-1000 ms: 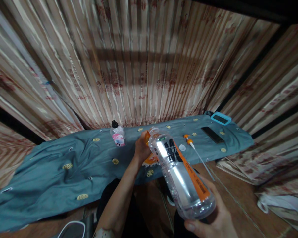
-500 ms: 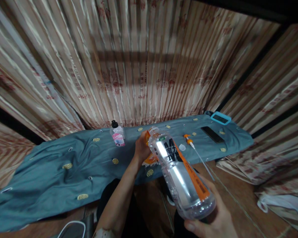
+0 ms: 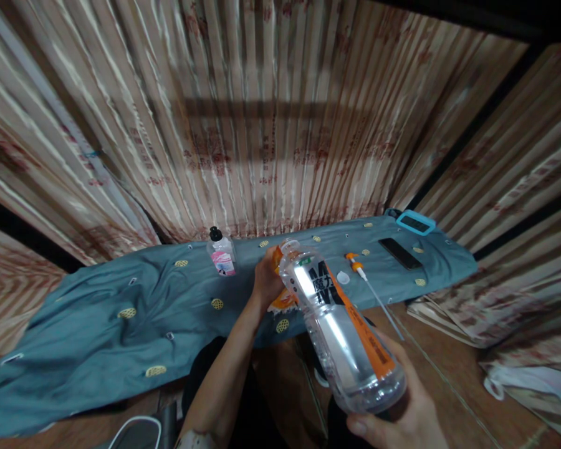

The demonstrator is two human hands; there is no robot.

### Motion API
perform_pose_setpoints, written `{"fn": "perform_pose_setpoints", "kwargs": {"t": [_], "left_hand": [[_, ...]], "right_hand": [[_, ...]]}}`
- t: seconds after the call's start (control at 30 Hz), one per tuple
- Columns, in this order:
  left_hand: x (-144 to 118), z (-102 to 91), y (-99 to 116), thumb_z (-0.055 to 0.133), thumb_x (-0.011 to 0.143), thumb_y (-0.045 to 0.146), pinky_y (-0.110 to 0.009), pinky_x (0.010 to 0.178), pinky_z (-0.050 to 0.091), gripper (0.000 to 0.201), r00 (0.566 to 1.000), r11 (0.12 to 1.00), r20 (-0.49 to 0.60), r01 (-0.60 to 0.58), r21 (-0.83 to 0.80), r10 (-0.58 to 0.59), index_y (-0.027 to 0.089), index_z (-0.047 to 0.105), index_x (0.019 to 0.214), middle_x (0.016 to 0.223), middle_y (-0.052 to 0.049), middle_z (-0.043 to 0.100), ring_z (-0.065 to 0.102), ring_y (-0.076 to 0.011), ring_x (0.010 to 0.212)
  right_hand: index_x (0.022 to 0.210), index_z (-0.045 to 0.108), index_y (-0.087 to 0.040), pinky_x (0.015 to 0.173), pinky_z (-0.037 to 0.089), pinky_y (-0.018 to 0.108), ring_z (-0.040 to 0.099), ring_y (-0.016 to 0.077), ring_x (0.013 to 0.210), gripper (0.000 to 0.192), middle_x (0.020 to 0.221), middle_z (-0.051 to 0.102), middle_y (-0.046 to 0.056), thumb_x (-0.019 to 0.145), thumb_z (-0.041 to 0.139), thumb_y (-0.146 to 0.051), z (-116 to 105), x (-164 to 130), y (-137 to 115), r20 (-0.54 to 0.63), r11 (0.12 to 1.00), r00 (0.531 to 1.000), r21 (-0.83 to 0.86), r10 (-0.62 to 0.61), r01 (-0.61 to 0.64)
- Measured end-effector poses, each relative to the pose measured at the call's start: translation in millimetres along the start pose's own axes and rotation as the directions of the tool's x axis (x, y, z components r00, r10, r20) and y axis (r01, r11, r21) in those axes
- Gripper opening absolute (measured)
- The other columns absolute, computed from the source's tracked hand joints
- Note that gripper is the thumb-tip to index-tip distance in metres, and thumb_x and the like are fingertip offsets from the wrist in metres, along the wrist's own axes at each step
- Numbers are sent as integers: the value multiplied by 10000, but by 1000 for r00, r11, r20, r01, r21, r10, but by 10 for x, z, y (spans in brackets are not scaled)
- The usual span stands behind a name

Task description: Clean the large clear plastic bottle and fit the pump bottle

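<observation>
A clear plastic bottle [image 3: 339,330] with an orange, black and silver label is tilted, its base toward me and its open mouth up and left. My right hand [image 3: 404,405] is closed around its base end. My left hand [image 3: 267,277] is closed at an orange item [image 3: 285,301] with a pale lower edge, right by the bottle's mouth. Most of that orange item is hidden by the hand and the bottle, so its kind is unclear. An orange-and-white pump head [image 3: 356,265] with a long clear tube lies to the right on the blue-green cloth [image 3: 98,299].
On the cloth, a small bottle with black cap and pink label [image 3: 222,252] stands left. A clear round disc [image 3: 343,277], a dark phone [image 3: 399,253] and a light-blue framed device [image 3: 416,222] lie right. Patterned curtains [image 3: 271,125] hang behind. A grey object with white loop [image 3: 138,430] sits lower left.
</observation>
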State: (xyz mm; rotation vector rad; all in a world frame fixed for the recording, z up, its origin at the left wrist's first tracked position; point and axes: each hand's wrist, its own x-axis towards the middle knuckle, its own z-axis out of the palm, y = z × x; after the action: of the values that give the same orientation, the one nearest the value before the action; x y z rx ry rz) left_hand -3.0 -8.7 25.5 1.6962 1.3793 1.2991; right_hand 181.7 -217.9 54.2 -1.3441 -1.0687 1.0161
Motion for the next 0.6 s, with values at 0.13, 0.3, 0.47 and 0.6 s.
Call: {"fn": "perform_pose_setpoints", "kwargs": {"t": [0.13,0.3,0.47,0.6], "left_hand": [[0,6,3,712,743,316,-399,927,562,404,1000,999,9,22,29,-22,203,642,1124,1102,-84,765,723,-303,1042],[0,8,8,726,734,311,-399,934,562,409,1000,999,7,10,33,-10,210,640,1121,1122,-82,764,723,-302,1050],[4,1,21,724,745,305,-399,927,566,378,1000,999,8,27,43,-27,232,644,1107,1107,-66,769,726,-301,1044],[4,-7,42,719,753,300,-415,933,562,386,999,997,20,40,63,-41,225,641,1123,1116,-71,769,725,-311,1052]], "right_hand": [[1355,521,-218,893,608,299,745,314,1088,1022,1215,763,107,500,956,-570,-21,6,26,34,1000,999,15,6,-7],[1372,514,-217,897,620,334,743,339,1098,1001,1225,761,122,527,964,-511,-83,43,51,88,1000,996,-18,-20,22],[1373,531,-233,882,625,324,752,333,1080,985,1204,775,96,528,969,-485,-94,44,46,87,1000,996,-14,-21,22],[1357,543,-257,870,618,281,763,297,1055,958,1187,785,66,522,986,-410,-65,25,58,87,999,996,38,-17,14]]}}
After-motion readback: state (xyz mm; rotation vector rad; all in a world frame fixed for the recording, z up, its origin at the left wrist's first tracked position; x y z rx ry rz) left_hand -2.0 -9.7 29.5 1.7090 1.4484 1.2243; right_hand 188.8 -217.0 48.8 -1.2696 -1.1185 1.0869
